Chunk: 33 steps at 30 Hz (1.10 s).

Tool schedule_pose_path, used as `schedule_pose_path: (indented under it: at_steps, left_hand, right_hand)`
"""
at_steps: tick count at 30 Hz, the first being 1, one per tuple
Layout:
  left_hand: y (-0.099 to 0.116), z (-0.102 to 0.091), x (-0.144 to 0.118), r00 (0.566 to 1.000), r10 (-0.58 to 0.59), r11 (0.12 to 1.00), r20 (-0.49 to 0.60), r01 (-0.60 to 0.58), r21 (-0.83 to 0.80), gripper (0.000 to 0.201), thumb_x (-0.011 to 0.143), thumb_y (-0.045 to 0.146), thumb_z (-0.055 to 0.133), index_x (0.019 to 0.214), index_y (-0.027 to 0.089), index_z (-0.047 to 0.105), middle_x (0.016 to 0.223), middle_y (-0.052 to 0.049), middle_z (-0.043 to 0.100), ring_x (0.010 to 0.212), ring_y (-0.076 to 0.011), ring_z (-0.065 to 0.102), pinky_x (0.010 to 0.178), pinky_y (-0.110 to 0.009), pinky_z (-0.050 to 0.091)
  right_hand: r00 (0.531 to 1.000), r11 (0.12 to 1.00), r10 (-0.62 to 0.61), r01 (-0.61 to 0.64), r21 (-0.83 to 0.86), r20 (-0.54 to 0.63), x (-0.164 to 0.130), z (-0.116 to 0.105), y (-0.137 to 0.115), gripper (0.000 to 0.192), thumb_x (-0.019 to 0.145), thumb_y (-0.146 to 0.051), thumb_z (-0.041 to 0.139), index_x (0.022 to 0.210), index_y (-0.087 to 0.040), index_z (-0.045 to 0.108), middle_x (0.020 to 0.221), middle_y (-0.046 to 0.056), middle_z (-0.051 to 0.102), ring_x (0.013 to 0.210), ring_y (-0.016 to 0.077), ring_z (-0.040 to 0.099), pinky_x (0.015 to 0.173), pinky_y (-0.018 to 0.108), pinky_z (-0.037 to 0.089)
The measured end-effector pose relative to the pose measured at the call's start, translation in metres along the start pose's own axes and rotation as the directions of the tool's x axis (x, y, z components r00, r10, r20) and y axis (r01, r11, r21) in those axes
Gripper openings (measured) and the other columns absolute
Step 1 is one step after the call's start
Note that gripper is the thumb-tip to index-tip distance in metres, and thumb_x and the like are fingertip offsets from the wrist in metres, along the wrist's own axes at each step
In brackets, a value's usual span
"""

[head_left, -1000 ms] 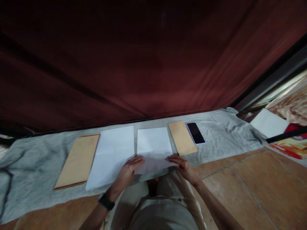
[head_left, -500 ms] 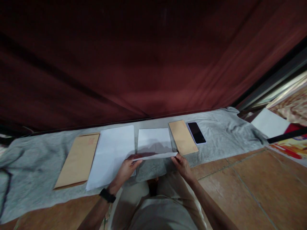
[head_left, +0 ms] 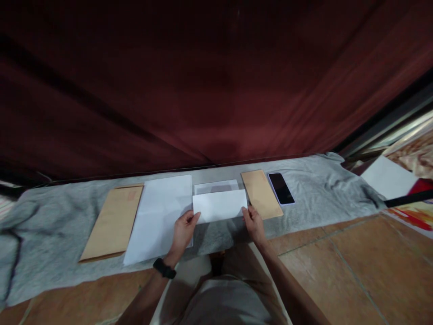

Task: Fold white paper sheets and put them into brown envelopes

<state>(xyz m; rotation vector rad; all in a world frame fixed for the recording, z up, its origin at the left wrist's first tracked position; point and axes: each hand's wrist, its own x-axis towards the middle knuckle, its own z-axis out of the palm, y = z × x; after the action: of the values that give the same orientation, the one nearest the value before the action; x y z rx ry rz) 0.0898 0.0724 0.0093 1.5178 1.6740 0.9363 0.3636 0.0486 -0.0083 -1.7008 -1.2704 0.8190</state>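
Between my hands is a folded white sheet of paper, its broad face turned up towards me. My left hand pinches its left end, and my right hand pinches the right end. Behind it, another white sheet lies on the grey cloth, partly covered by the one I hold. Left of my hands is a stack of larger white paper. A single brown envelope lies just beyond my right hand.
Brown envelopes lie in a pile at the left. A phone rests right of the single envelope. A dark red curtain hangs behind the cloth. Brown floor tiles lie in front, and a white flat piece is at far right.
The held paper has turned from nearly edge-on to showing its broad face. It now covers more of the sheet behind. Both hands keep their hold on its ends.
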Motion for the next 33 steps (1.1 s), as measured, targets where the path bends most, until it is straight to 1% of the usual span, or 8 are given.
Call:
schedule_pose_path:
  at_steps: [4, 10, 14, 18, 21, 24, 29, 33]
  left_hand:
    - [0.006, 0.002, 0.012, 0.999, 0.006, 0.998, -0.044, -0.003, 0.055, 0.040, 0.087, 0.053, 0.054, 0.064, 0.021, 0.055, 0.060, 0.004, 0.051, 0.059, -0.0131, 0.047, 0.061, -0.026, 0.037]
    - [0.010, 0.006, 0.023, 0.997, -0.037, 0.963, -0.070, 0.055, 0.263, 0.034, 0.093, 0.046, 0.052, 0.070, 0.022, 0.058, 0.060, 0.003, 0.054, 0.056, -0.0128, 0.048, 0.059, -0.025, 0.032]
    - [0.015, 0.006, 0.023, 0.994, -0.076, 0.897, -0.078, 0.102, 0.430, 0.030, 0.095, 0.041, 0.051, 0.075, 0.022, 0.061, 0.063, 0.001, 0.061, 0.058, -0.0143, 0.053, 0.059, -0.026, 0.030]
    - [0.025, 0.006, 0.027, 0.985, -0.160, 0.819, -0.066, 0.170, 0.548, 0.031, 0.097, 0.043, 0.050, 0.081, 0.023, 0.067, 0.074, -0.003, 0.071, 0.067, -0.0184, 0.063, 0.059, -0.027, 0.032]
    - [0.034, 0.006, 0.031, 0.973, -0.221, 0.768, -0.064, 0.214, 0.604, 0.033, 0.098, 0.045, 0.048, 0.087, 0.024, 0.071, 0.083, -0.006, 0.076, 0.076, -0.0219, 0.069, 0.060, -0.028, 0.035]
    - [0.041, 0.006, 0.033, 0.967, -0.249, 0.728, -0.061, 0.228, 0.647, 0.034, 0.099, 0.044, 0.046, 0.094, 0.023, 0.072, 0.089, -0.008, 0.078, 0.081, -0.0238, 0.071, 0.063, -0.029, 0.040]
    - [0.047, 0.007, 0.036, 0.972, -0.234, 0.697, -0.037, 0.194, 0.690, 0.035, 0.101, 0.041, 0.043, 0.103, 0.021, 0.072, 0.095, -0.011, 0.077, 0.087, -0.0242, 0.072, 0.071, -0.030, 0.046]
    - [0.049, 0.008, 0.039, 0.975, -0.221, 0.674, -0.028, 0.173, 0.718, 0.035, 0.102, 0.037, 0.041, 0.109, 0.019, 0.070, 0.095, -0.012, 0.077, 0.090, -0.0237, 0.073, 0.075, -0.030, 0.048]
  right_hand:
    - [0.998, 0.997, 0.023, -0.027, -0.075, -0.051, 0.009, 0.003, -0.003, 0.046, 0.097, -0.059, 0.040, 0.078, -0.021, 0.059, 0.068, 0.001, 0.060, 0.069, 0.0193, 0.057, 0.067, 0.029, 0.044]
    - [0.995, 0.974, 0.048, -0.067, -0.215, -0.093, 0.013, 0.015, -0.010, 0.048, 0.099, -0.054, 0.035, 0.085, -0.021, 0.066, 0.068, 0.005, 0.066, 0.068, 0.0222, 0.061, 0.065, 0.030, 0.045]
    - [0.994, 0.919, 0.061, -0.091, -0.385, -0.090, 0.018, 0.019, -0.015, 0.047, 0.102, -0.046, 0.034, 0.091, -0.017, 0.070, 0.075, 0.009, 0.071, 0.073, 0.0224, 0.066, 0.068, 0.029, 0.045]
    - [0.990, 0.827, 0.132, -0.136, -0.545, -0.045, 0.028, 0.018, -0.024, 0.042, 0.104, -0.039, 0.037, 0.098, -0.017, 0.072, 0.085, 0.012, 0.076, 0.079, 0.0214, 0.071, 0.070, 0.027, 0.046]
    - [0.983, 0.767, 0.181, -0.149, -0.624, -0.013, 0.038, 0.017, -0.032, 0.038, 0.104, -0.038, 0.043, 0.099, -0.017, 0.074, 0.091, 0.013, 0.078, 0.084, 0.0211, 0.073, 0.072, 0.026, 0.048]
    - [0.982, 0.724, 0.189, -0.149, -0.674, -0.014, 0.044, 0.017, -0.035, 0.037, 0.104, -0.039, 0.046, 0.099, -0.017, 0.075, 0.093, 0.014, 0.078, 0.087, 0.0220, 0.075, 0.075, 0.027, 0.051]
    - [0.983, 0.679, 0.181, -0.145, -0.719, -0.028, 0.047, 0.022, -0.034, 0.036, 0.104, -0.036, 0.046, 0.100, -0.015, 0.075, 0.093, 0.015, 0.078, 0.089, 0.0234, 0.075, 0.078, 0.029, 0.052]
    - [0.992, 0.648, 0.116, -0.114, -0.753, -0.050, 0.050, 0.027, -0.033, 0.036, 0.104, -0.037, 0.047, 0.101, -0.013, 0.074, 0.088, 0.016, 0.077, 0.089, 0.0248, 0.076, 0.079, 0.030, 0.053]
